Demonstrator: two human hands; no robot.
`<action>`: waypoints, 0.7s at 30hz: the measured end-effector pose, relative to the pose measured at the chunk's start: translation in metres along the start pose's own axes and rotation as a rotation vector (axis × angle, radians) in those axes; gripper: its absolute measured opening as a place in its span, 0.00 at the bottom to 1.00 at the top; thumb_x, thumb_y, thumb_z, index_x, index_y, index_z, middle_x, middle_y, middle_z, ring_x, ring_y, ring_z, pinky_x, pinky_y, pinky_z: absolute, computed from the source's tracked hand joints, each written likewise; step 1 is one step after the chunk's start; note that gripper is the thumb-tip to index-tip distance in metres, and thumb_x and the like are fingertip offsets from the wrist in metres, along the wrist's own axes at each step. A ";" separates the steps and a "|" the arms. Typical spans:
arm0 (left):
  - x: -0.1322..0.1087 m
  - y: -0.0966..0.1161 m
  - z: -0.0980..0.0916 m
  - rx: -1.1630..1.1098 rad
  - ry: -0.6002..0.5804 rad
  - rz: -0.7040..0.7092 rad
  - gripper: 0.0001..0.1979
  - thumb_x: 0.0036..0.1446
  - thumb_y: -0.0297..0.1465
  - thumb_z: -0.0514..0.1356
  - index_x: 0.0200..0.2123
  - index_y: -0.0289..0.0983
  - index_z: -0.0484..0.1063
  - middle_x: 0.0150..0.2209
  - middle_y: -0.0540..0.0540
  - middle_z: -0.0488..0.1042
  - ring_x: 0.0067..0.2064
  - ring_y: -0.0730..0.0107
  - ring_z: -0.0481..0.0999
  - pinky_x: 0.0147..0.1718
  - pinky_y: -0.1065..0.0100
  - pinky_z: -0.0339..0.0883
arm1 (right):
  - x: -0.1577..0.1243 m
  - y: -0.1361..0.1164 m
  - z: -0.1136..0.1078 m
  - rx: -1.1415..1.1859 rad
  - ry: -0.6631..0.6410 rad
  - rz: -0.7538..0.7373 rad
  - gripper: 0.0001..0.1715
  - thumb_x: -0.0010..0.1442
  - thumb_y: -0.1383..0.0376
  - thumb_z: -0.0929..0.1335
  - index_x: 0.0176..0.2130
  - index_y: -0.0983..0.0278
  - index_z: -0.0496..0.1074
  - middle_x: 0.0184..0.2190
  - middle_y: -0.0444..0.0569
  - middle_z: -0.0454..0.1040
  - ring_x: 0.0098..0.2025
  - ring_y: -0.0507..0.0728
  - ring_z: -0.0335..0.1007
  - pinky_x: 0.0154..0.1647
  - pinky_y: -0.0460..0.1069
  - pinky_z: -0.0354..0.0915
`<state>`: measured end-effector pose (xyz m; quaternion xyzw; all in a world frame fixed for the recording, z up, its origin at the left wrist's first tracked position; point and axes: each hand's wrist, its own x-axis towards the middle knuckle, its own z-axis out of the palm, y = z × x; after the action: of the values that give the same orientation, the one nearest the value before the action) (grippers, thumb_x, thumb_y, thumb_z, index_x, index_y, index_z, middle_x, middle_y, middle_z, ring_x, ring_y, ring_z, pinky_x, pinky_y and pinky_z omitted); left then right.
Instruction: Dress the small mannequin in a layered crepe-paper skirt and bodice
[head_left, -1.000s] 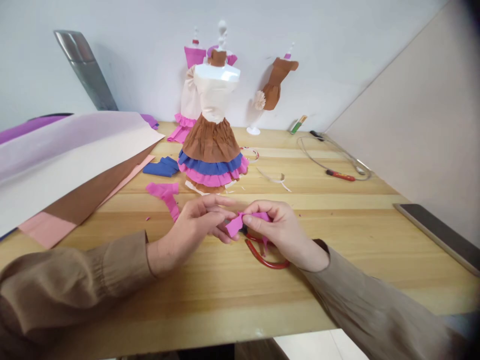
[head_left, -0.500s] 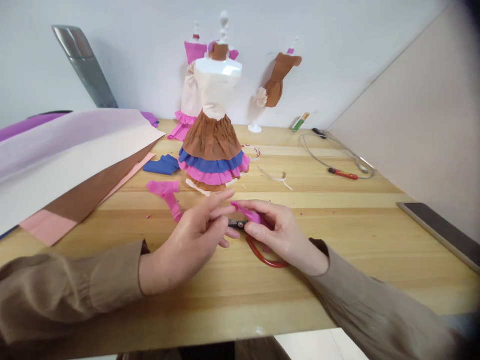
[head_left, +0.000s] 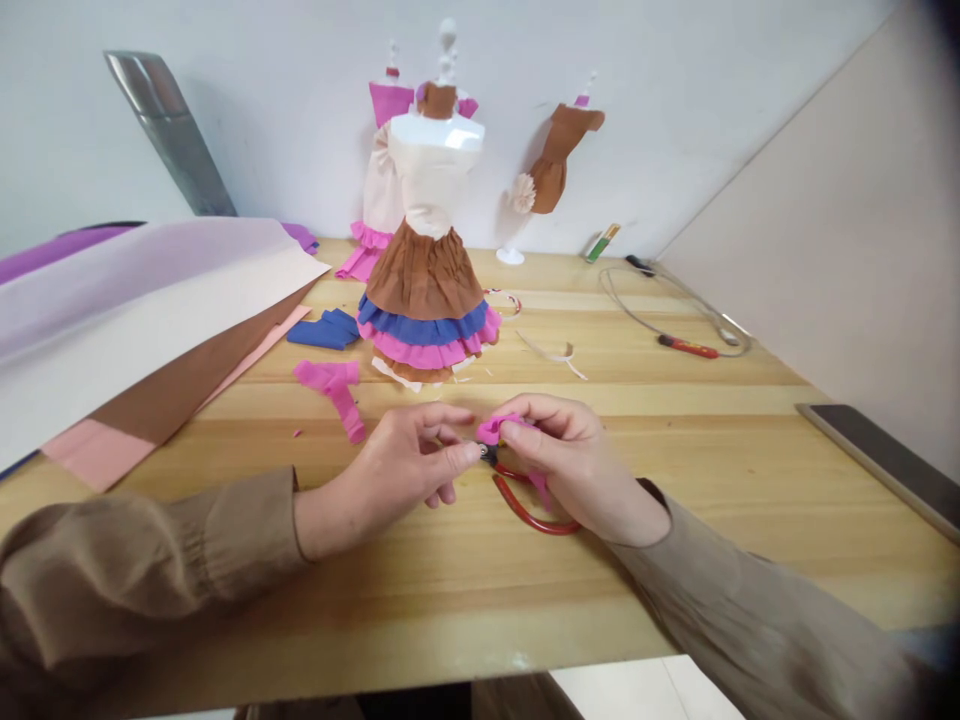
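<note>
My right hand [head_left: 581, 455] pinches a folded strip of pink crepe paper [head_left: 497, 428] between thumb and fingers, its tail hanging below the palm. My left hand [head_left: 412, 460] is open beside it, fingers apart, the thumb tip close to the pink strip. Under my hands lies a pair of scissors with red handles [head_left: 536, 520] on the wooden table; its blades are mostly hidden by my left hand. Just beyond stands a small white mannequin [head_left: 437, 150] dressed in a tiered skirt [head_left: 427, 290] of brown, blue and pink ruffles.
Large paper sheets [head_left: 150, 320] cover the left side. Pink [head_left: 334, 385] and blue paper scraps [head_left: 324, 330] lie near the skirt. Two more dressed mannequins stand behind, one in brown [head_left: 555, 160]. A cable [head_left: 686, 347] and a phone [head_left: 877, 460] are at right.
My left hand has drawn back slightly left and its fingers have curled in. My right hand has shifted a little right, and the pink strip is now folded into a loop.
</note>
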<state>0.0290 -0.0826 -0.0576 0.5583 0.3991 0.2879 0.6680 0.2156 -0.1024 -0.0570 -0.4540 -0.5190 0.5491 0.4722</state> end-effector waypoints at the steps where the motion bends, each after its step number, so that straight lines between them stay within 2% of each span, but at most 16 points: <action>1: 0.001 -0.001 0.000 0.005 -0.018 -0.007 0.18 0.51 0.38 0.67 0.42 0.34 0.74 0.26 0.51 0.74 0.19 0.78 0.71 0.17 0.76 0.64 | -0.001 0.002 0.000 0.005 -0.016 0.030 0.17 0.53 0.52 0.75 0.31 0.64 0.79 0.19 0.43 0.73 0.16 0.46 0.59 0.15 0.44 0.58; 3: 0.002 0.000 0.000 0.021 -0.038 -0.007 0.14 0.50 0.39 0.67 0.34 0.34 0.74 0.20 0.53 0.71 0.19 0.78 0.70 0.17 0.77 0.63 | -0.002 0.005 0.001 -0.004 -0.044 0.070 0.18 0.54 0.52 0.74 0.33 0.65 0.78 0.16 0.40 0.67 0.12 0.45 0.50 0.10 0.43 0.48; 4: 0.002 0.000 0.000 0.030 -0.038 -0.001 0.14 0.49 0.39 0.67 0.30 0.34 0.74 0.18 0.53 0.69 0.18 0.78 0.70 0.17 0.77 0.62 | -0.003 0.005 0.002 -0.014 -0.053 0.068 0.18 0.54 0.51 0.74 0.33 0.64 0.77 0.15 0.39 0.66 0.12 0.44 0.49 0.10 0.43 0.46; 8: 0.002 0.003 -0.002 0.071 -0.009 0.024 0.16 0.50 0.41 0.66 0.23 0.34 0.71 0.15 0.52 0.68 0.18 0.78 0.69 0.17 0.77 0.61 | -0.003 0.000 0.005 -0.062 -0.083 0.001 0.18 0.52 0.52 0.75 0.33 0.64 0.77 0.20 0.43 0.72 0.16 0.45 0.55 0.14 0.43 0.52; 10: 0.002 0.005 -0.003 0.091 0.002 0.020 0.16 0.51 0.41 0.65 0.23 0.34 0.71 0.15 0.51 0.69 0.18 0.77 0.69 0.17 0.77 0.61 | -0.003 -0.003 0.005 -0.084 -0.102 0.000 0.18 0.52 0.52 0.75 0.34 0.64 0.77 0.23 0.45 0.74 0.18 0.47 0.59 0.16 0.44 0.56; 13: 0.001 0.006 -0.004 0.110 0.016 0.022 0.16 0.52 0.41 0.64 0.23 0.34 0.72 0.16 0.50 0.70 0.18 0.76 0.69 0.17 0.76 0.60 | -0.003 -0.007 0.003 -0.119 -0.126 -0.009 0.17 0.53 0.53 0.75 0.35 0.64 0.76 0.22 0.44 0.71 0.20 0.48 0.60 0.18 0.45 0.58; 16: 0.001 0.007 -0.004 0.126 0.038 0.017 0.15 0.52 0.40 0.63 0.23 0.34 0.72 0.16 0.50 0.70 0.19 0.77 0.69 0.18 0.77 0.60 | -0.003 -0.008 0.000 -0.162 -0.141 -0.013 0.16 0.54 0.53 0.74 0.33 0.64 0.76 0.21 0.42 0.67 0.20 0.48 0.58 0.18 0.45 0.58; 21: 0.000 0.009 -0.003 0.106 0.032 0.002 0.14 0.51 0.39 0.64 0.22 0.33 0.71 0.16 0.50 0.69 0.19 0.77 0.69 0.18 0.77 0.61 | -0.002 -0.007 -0.002 -0.185 -0.082 0.037 0.20 0.53 0.51 0.74 0.28 0.65 0.72 0.17 0.39 0.62 0.18 0.47 0.55 0.15 0.45 0.54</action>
<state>0.0267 -0.0790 -0.0495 0.5885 0.4241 0.2759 0.6306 0.2184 -0.1039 -0.0497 -0.4823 -0.5778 0.5257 0.3964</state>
